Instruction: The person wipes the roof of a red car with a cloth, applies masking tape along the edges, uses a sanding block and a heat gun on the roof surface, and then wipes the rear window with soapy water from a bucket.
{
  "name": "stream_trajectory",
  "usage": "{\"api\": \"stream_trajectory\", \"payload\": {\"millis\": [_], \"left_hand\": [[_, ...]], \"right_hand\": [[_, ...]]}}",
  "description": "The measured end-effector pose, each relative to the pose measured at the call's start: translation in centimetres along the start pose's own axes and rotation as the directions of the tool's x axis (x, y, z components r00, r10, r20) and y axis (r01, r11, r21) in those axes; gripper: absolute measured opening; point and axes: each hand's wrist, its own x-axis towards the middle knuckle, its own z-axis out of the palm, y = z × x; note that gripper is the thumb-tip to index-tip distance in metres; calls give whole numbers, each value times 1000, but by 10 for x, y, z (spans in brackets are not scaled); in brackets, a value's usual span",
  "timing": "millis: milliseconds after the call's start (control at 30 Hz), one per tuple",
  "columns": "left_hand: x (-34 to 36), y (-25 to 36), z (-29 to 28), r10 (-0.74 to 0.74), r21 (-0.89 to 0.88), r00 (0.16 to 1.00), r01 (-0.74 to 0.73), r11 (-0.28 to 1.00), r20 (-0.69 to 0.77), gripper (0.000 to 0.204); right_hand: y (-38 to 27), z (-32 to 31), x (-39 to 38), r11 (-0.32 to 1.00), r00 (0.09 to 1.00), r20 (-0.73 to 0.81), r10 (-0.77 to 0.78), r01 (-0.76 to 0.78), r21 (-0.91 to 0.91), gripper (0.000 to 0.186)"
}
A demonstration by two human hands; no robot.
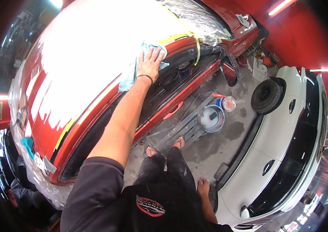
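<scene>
My left hand lies flat with its fingers spread on a light blue cloth. It presses the cloth to the edge of the red car's roof, just above the side window opening. Glare whitens most of that roof. Yellow masking tape runs along the roof edge near the hand, and a loose strip hangs down over the door. My right hand hangs low by my side, near the white car. Its fingers are foreshortened and partly hidden, and I see nothing in it.
A bucket of cloudy water with a dark block in it stands by a low grey bench. Beyond it is a blue tub with a clear lid. Plastic sheeting covers the windscreen. The red car's side mirror juts out.
</scene>
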Motion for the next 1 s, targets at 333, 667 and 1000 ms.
{"api": "stream_trajectory", "payload": {"millis": [333,667,1000], "left_hand": [[139,52,19,177,102,983,-181,978,46,80],[157,54,12,159,-110,979,-145,983,131,65],[139,54,-7,-65,-314,998,58,948,-10,49]], "right_hand": [[38,-4,-1,961,934,265,240,-268,73,41],[-12,-54,100,924,987,141,79,-125,360,33],[23,-76,97,971,990,31,138,-142,194,32]]}}
